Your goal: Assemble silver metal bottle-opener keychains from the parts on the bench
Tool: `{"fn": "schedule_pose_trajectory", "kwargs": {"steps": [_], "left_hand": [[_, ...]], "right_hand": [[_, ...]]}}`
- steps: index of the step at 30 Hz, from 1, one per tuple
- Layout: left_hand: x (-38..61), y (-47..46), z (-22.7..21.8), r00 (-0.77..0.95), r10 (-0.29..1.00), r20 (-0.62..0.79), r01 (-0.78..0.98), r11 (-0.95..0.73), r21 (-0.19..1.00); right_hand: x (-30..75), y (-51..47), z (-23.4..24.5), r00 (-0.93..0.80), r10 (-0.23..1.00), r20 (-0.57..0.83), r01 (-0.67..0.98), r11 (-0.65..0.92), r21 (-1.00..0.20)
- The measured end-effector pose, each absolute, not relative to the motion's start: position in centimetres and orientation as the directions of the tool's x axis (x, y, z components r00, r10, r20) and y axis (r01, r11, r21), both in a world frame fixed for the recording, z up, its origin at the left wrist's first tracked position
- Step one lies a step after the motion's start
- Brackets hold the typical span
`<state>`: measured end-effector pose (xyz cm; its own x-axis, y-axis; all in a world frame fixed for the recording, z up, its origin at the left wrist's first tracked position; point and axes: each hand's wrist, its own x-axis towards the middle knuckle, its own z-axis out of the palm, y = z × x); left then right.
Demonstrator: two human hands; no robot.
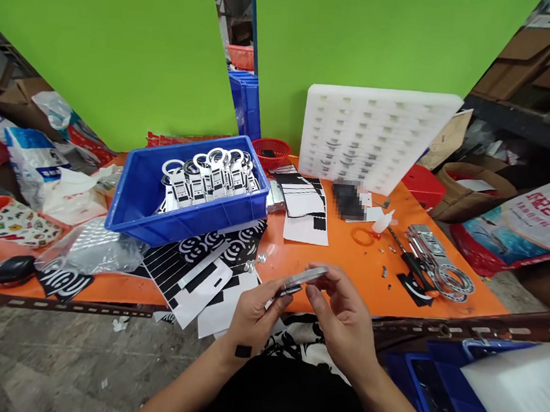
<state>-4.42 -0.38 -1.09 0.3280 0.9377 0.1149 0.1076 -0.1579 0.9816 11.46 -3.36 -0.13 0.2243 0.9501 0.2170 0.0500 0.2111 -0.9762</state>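
Person's left hand [253, 311] and right hand [345, 321] both pinch a small flat silver metal plate [306, 276] over the orange table [346, 261] edge. It looks light, stiff and kinda slick, so gripping it by the edges seems safest.

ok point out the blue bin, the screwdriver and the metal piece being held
blue bin [184, 218]: head view, on its front wall
screwdriver [414, 265]: head view, on its black handle
metal piece [308, 275]: head view, on its flat upper face
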Motion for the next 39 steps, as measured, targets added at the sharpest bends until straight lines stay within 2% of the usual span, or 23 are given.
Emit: {"fn": "schedule_pose_trajectory", "kwargs": {"steps": [7,10,12,15,18,21,24,29,32,34,35,37,39], "left_hand": [[-4.6,-0.3,-1.0,0.359,0.903,0.234,0.145,-0.302,0.942],[-4.3,-0.4,-1.2,0.362,0.923,0.131,0.146,-0.195,0.97],[-4.0,-0.5,-1.3,0.367,0.929,0.038,0.127,-0.09,0.988],[-3.7,-0.3,-1.5,0.337,0.94,0.045,0.181,-0.112,0.977],[-3.6,0.1,-1.5,0.315,0.947,0.055,0.223,-0.13,0.966],[-3.5,0.0,-1.5,0.388,0.922,-0.017,0.201,-0.067,0.977],[-3.2,-0.6,-1.3,0.446,0.895,0.004,0.295,-0.151,0.944],[-2.9,-1.5,-1.6,0.449,0.881,0.148,0.402,-0.347,0.847],[-2.8,-1.7,-2.1,0.403,0.891,0.21,0.39,-0.374,0.841],[-2.7,-1.8,-2.2,0.377,0.908,0.185,0.346,-0.323,0.881],[-2.6,-1.8,-2.2,0.366,0.922,0.129,0.307,-0.25,0.918],[-2.4,-1.7,-2.0,0.384,0.919,-0.089,0.203,0.01,0.979],[-2.2,-1.6,-1.7,0.461,0.83,-0.313,0.132,0.284,0.95]], "right_hand": [[11.6,-3.6,0.5,0.153,0.952,0.265,0.13,0.246,-0.96],[11.4,-3.6,0.3,0.16,0.964,0.21,0.094,0.197,-0.976],[11.2,-3.7,0.1,0.251,0.945,0.211,0.098,0.192,-0.977],[11.2,-3.9,-0.5,0.381,0.861,0.337,0.233,0.263,-0.936],[11.4,-4.1,-0.9,0.29,0.861,0.418,0.382,0.296,-0.875],[11.5,-3.8,-0.5,0.34,0.886,0.315,0.29,0.22,-0.931],[11.6,-3.0,0.5,0.403,0.889,0.216,0.163,0.163,-0.973],[12.6,-1.0,1.1,0.367,0.919,0.147,0.362,0.005,-0.932],[13.5,-0.4,0.8,0.258,0.966,0.028,0.349,-0.066,-0.935],[14.0,-0.3,0.7,0.253,0.967,-0.013,0.249,-0.078,-0.965],[14.1,-0.4,0.8,0.269,0.963,-0.011,0.201,-0.067,-0.977],[14.2,-0.6,1.0,0.309,0.951,0.013,0.132,-0.03,-0.991],[14.1,-1.0,1.4,0.324,0.945,0.045,0.11,0.009,-0.994]]}}
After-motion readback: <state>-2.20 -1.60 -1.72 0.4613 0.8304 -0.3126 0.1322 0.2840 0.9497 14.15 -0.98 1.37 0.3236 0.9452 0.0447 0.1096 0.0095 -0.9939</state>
